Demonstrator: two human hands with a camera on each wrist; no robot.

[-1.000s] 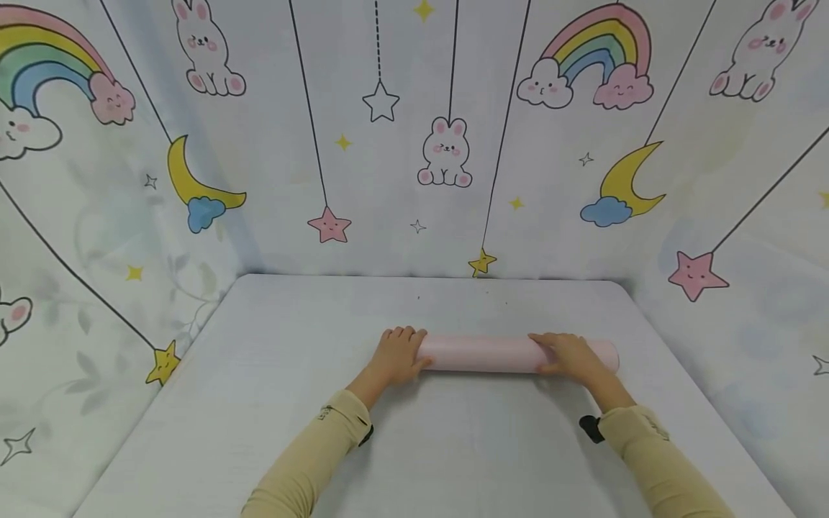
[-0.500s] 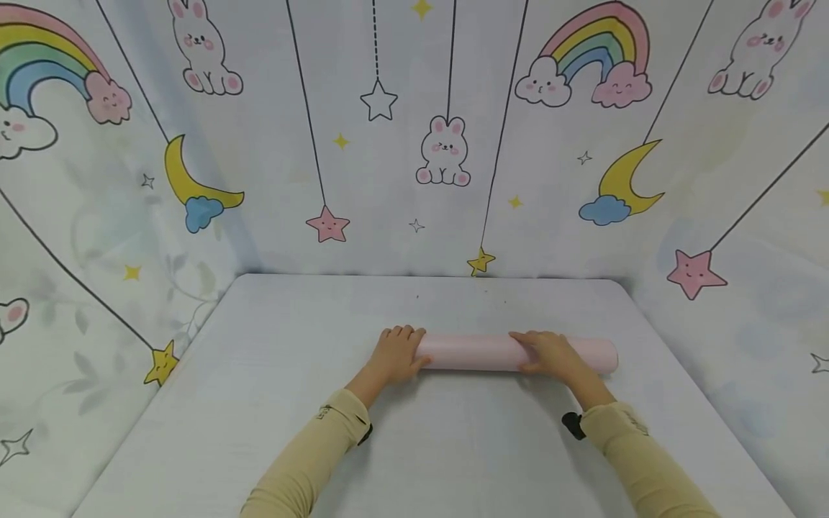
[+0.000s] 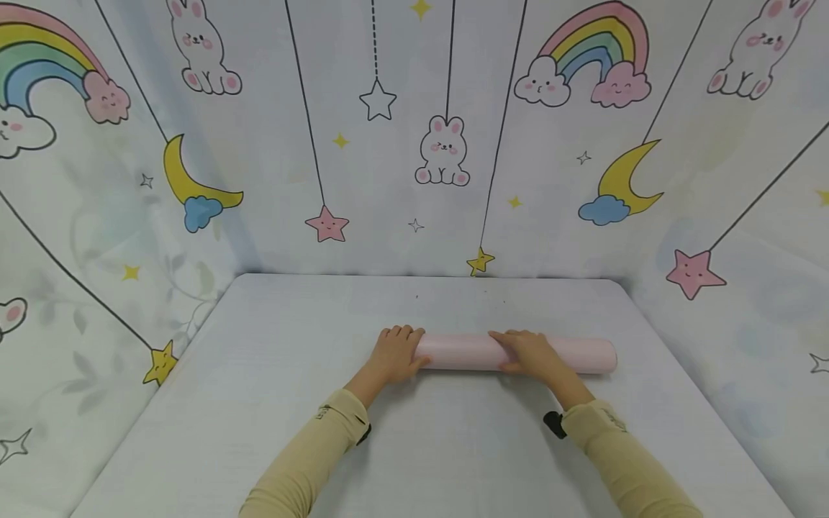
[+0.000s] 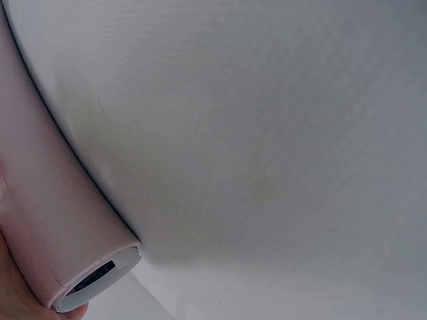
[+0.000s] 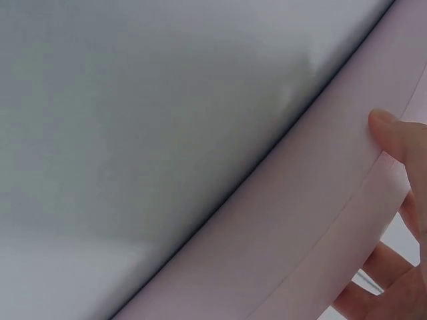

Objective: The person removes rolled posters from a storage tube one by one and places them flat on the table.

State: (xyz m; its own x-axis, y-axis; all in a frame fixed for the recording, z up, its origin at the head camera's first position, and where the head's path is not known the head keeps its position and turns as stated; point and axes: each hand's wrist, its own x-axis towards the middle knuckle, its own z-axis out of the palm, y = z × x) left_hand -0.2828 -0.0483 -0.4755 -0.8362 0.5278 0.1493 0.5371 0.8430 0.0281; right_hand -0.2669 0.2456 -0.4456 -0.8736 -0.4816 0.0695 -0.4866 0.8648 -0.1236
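Observation:
A pink rolled-up mat [image 3: 460,352] lies crosswise on the white table, its free edge running along it as a thin line in the right wrist view. My left hand [image 3: 395,356] grips the roll's left end, fingers over the far side and thumb on the near side. The left wrist view shows that end of the roll [image 4: 60,220] as hollow, with a pale inner layer. Right of the roll's middle, my right hand [image 3: 534,356] holds it between thumb [image 5: 387,130] and fingers. The roll's right end sticks out beyond this hand.
The white tabletop [image 3: 324,309] meets a curtain-like backdrop [image 3: 388,187] printed with rabbits, stars, moons and rainbows at the back and sides. A black strap end [image 3: 554,424] hangs by the right sleeve [image 3: 615,439].
My right hand has slid left along the roll, from near its right end toward the middle, uncovering more of that end. My left hand and the roll stay nearly in place.

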